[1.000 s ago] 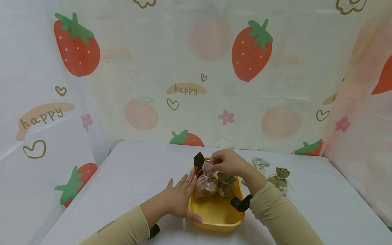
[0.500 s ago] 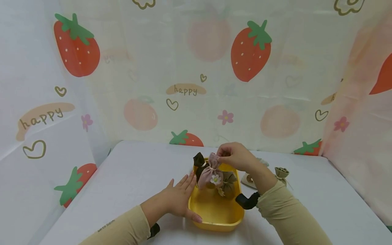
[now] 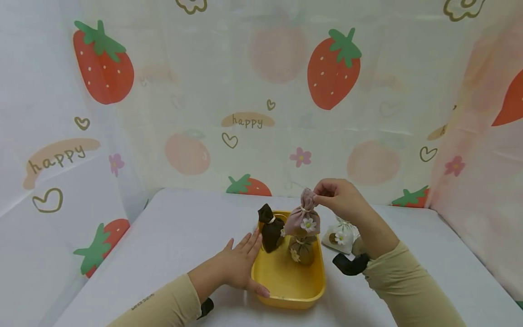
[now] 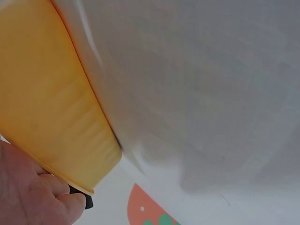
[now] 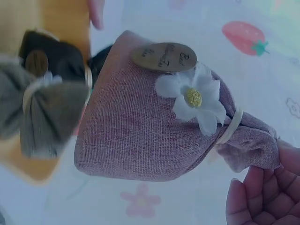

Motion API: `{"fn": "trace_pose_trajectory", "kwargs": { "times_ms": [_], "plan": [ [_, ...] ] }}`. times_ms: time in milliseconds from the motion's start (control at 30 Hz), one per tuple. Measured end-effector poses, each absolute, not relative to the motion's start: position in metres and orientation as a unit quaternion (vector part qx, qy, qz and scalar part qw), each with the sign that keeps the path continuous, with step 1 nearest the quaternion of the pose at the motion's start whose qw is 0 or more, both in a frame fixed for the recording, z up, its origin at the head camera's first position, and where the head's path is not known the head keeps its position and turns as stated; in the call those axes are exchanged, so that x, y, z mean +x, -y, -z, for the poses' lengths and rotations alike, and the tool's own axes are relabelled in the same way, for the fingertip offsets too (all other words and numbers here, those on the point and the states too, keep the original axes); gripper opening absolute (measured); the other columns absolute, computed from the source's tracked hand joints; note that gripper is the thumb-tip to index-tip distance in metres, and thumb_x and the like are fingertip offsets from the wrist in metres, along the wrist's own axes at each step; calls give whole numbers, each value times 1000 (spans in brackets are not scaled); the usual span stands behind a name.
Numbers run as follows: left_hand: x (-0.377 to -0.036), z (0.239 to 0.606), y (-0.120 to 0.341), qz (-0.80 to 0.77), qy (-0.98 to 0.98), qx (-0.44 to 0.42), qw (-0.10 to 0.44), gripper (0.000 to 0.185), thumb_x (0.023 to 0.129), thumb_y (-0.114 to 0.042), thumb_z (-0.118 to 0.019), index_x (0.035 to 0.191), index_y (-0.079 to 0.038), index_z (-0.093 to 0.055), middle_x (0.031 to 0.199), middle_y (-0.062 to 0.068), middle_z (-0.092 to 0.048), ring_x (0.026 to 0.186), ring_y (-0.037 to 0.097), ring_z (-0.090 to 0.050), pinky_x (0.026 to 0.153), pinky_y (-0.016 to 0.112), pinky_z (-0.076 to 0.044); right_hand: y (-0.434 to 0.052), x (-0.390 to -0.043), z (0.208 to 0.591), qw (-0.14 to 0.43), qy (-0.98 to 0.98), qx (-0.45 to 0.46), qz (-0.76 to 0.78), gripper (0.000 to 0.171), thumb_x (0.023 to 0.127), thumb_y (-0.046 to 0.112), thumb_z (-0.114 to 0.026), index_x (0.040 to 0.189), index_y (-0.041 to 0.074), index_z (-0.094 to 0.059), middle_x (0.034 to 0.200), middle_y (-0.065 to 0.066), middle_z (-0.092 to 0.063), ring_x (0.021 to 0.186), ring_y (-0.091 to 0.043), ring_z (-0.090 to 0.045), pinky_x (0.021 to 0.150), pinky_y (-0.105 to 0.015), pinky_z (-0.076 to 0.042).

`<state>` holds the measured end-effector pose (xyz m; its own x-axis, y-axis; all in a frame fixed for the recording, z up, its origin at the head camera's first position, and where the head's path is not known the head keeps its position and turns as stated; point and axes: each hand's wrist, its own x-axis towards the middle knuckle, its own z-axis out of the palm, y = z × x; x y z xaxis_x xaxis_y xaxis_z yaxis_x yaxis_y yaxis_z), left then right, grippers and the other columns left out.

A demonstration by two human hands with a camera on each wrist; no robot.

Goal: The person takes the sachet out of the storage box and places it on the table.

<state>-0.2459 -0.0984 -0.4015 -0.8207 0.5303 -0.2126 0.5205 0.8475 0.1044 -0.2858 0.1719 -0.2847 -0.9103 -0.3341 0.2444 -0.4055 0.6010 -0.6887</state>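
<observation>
My right hand (image 3: 341, 200) pinches the gathered neck of a pink cloth sachet (image 5: 136, 112), which has a white flower and a small oval tag. The sachet hangs above the right side of a yellow tray (image 3: 286, 297). My left hand (image 3: 237, 265) lies with spread, straight fingers along the tray's left rim, its thumb by the near left corner. Inside the tray, a dark brown sachet (image 3: 271, 234) leans at the far left. An olive-brown sachet (image 3: 303, 254) sits to its right, partly below the pink one.
Right of the tray a white sachet (image 3: 341, 238) with a flower lies on the white table (image 3: 196, 227). Another sachet (image 3: 358, 246) beside it is mostly hidden by my right wrist. A printed curtain (image 3: 261, 91) stands behind the table.
My right hand has lifted the pink sachet up from among the others in the tray and carried it rightward. The left hand stays on the rim.
</observation>
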Motion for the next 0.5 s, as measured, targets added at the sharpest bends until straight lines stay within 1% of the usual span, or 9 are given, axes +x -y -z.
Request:
{"fn": "trace_pose_trajectory", "kwargs": {
  "times_ms": [200, 333, 500],
  "plan": [
    [-245, 400, 98, -18, -954, 276, 117, 127, 58, -88, -44, 148, -9, -2, 153, 8, 9, 140, 26, -2, 104, 60, -12, -196, -281, 280, 83, 905, 193, -371, 11, 90, 16, -59, 85, 7, -64, 78, -4, -61, 76, -20, -54, 73, -33, -45],
    [-246, 401, 98, -22, -954, 276, 119, 127, 58, -88, -44, 148, -9, -2, 153, 8, 9, 140, 26, -2, 104, 60, -11, -213, -277, 278, 107, 913, 183, -350, 12, 90, 17, -59, 85, 7, -64, 77, -6, -61, 74, -19, -53, 70, -33, -44],
    [-246, 402, 98, -23, -954, 274, 118, 127, 58, -88, -44, 148, -9, -2, 153, 7, 9, 140, 26, -2, 103, 61, -11, -235, -271, 277, 126, 915, 165, -346, 14, 90, 17, -59, 86, 4, -63, 77, -7, -60, 70, -16, -50, 64, -28, -43]
  ]
}}
